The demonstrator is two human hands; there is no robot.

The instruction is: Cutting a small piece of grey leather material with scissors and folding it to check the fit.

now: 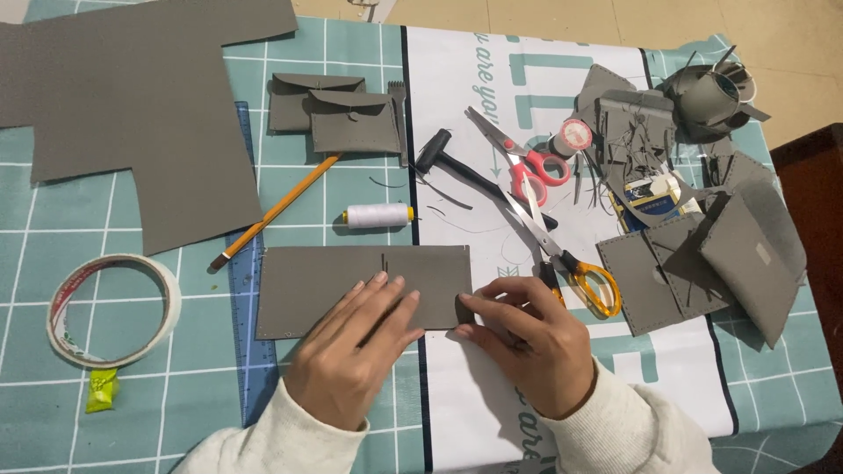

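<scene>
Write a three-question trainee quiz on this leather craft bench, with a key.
1. True or false: the left hand lies flat on the grey leather rectangle.
2. Which tool lies closest to the right hand? A) roll of tape B) orange-handled scissors C) pencil
3. Fill in: the white spool of thread lies on the ____ cutting mat.

Key: 1 true; 2 B; 3 teal.
</scene>
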